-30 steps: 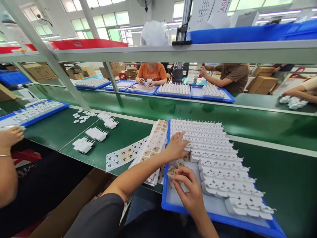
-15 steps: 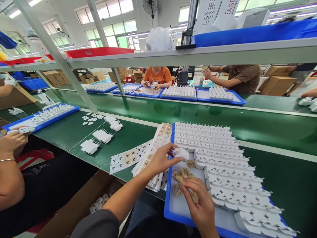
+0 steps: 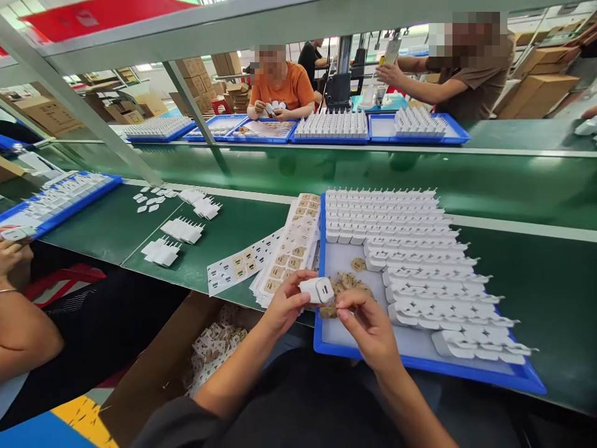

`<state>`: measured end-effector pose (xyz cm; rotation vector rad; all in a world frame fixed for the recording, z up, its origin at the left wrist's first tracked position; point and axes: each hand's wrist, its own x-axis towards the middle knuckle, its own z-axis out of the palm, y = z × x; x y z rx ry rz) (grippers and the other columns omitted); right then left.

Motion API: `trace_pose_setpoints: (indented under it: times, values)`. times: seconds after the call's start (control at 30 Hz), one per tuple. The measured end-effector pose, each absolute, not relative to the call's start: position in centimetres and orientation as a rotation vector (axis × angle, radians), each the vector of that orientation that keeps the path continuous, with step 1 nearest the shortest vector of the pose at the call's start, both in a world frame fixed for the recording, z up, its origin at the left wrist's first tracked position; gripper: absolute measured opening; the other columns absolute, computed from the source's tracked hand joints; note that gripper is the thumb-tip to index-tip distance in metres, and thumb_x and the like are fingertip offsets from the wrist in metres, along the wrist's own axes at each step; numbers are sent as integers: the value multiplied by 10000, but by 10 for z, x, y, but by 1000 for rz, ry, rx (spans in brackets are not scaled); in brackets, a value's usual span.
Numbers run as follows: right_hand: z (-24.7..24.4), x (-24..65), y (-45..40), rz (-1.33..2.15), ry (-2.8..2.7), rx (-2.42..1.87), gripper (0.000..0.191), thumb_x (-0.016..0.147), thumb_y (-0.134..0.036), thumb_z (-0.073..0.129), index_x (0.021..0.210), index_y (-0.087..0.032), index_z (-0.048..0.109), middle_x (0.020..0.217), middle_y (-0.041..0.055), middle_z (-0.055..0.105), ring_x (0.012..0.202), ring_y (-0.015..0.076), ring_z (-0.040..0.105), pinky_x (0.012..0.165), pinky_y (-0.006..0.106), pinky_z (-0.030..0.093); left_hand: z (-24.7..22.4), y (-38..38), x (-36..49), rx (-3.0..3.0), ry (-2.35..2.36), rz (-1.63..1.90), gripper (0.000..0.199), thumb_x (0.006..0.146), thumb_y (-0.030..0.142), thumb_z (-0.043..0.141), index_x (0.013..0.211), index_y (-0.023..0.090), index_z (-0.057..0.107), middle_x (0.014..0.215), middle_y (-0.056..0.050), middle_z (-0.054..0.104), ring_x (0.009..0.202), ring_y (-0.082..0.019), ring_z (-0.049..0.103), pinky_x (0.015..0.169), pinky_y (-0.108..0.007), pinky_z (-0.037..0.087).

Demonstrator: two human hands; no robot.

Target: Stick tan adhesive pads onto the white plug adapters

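A white charger (image 3: 317,290) with a port on its end face is held in my left hand (image 3: 288,303), over the left edge of the blue tray (image 3: 368,356). My right hand (image 3: 366,320) is just right of the charger, thumb and index finger pinched; what they hold, if anything, is too small to make out. Beneath and behind the fingers lies a pile of crumpled brown sticker pieces (image 3: 349,281), with a single brown piece (image 3: 358,264) behind it. Rows of white chargers (image 3: 410,249), prongs up, fill the tray's back and right side.
Sticker sheets (image 3: 291,249) lie left of the tray. Small groups of chargers (image 3: 183,229) stand farther left. A co-worker's hand (image 3: 13,255) is at the far left. A cardboard box (image 3: 149,361) of scrap sits below the table edge. A shelf beam (image 3: 209,31) crosses above.
The view has tilted down. My left hand has brought the charger down and closer to my right hand, its port face now showing. My right hand has come off the sticker pile, up to the charger.
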<state>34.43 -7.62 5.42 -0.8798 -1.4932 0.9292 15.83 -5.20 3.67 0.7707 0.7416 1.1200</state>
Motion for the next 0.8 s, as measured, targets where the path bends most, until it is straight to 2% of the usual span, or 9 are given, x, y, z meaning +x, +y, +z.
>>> trace_pose_setpoints:
  times: [0.13, 0.23, 0.33, 0.4, 0.5, 0.67, 0.8]
  values:
    - [58, 338, -79, 1057, -1360, -830, 168, 935, -388, 656, 878, -230, 655, 795, 21, 664, 723, 160, 654, 639, 270, 568, 30, -50, 158, 906, 759, 1127, 502, 705, 537, 837, 1058, 197, 728, 923, -47, 720, 803, -166, 657, 737, -260, 536]
    - [55, 337, -79, 1091, -1278, -839, 188, 927, -419, 666, 879, -237, 650, 793, 12, 641, 701, 149, 622, 619, 261, 549, 26, -49, 153, 1081, 741, 1098, 441, 736, 491, 839, 1055, 205, 734, 973, -56, 727, 879, -182, 667, 788, -265, 535]
    - [53, 337, -79, 1126, -1230, -850, 189, 912, -420, 684, 878, -236, 656, 799, 10, 637, 713, 149, 620, 628, 262, 544, 27, -51, 148, 1194, 714, 1010, 462, 762, 464, 831, 1136, 222, 710, 1023, -73, 730, 937, -210, 686, 827, -297, 551]
    - [55, 336, -78, 1151, -1210, -849, 171, 903, -402, 698, 877, -237, 662, 798, 5, 638, 719, 147, 625, 636, 258, 545, 29, -53, 145, 1275, 735, 992, 465, 831, 476, 764, 1219, 231, 691, 1164, -110, 715, 1068, -252, 677, 897, -343, 555]
    - [58, 335, -79, 1165, -1196, -869, 176, 892, -407, 707, 868, -238, 664, 784, 0, 637, 712, 147, 627, 637, 259, 547, 33, -55, 144, 1495, 779, 1026, 493, 874, 479, 708, 1303, 240, 672, 1375, -141, 630, 1288, -316, 579, 1000, -397, 526]
    - [61, 335, -82, 1236, -1199, -913, 193, 880, -421, 711, 858, -235, 666, 776, 1, 636, 699, 149, 614, 618, 261, 535, 35, -59, 144, 1678, 942, 1129, 476, 870, 430, 732, 1300, 233, 677, 1208, -121, 736, 1102, -278, 690, 980, -381, 526]
    - [65, 338, -80, 1219, -1101, -958, 180, 867, -414, 730, 867, -239, 687, 801, 7, 648, 735, 154, 615, 652, 269, 531, 41, -62, 144, 1841, 907, 1128, 459, 889, 349, 731, 1331, 250, 651, 1264, -113, 729, 1162, -276, 683, 1029, -396, 510]
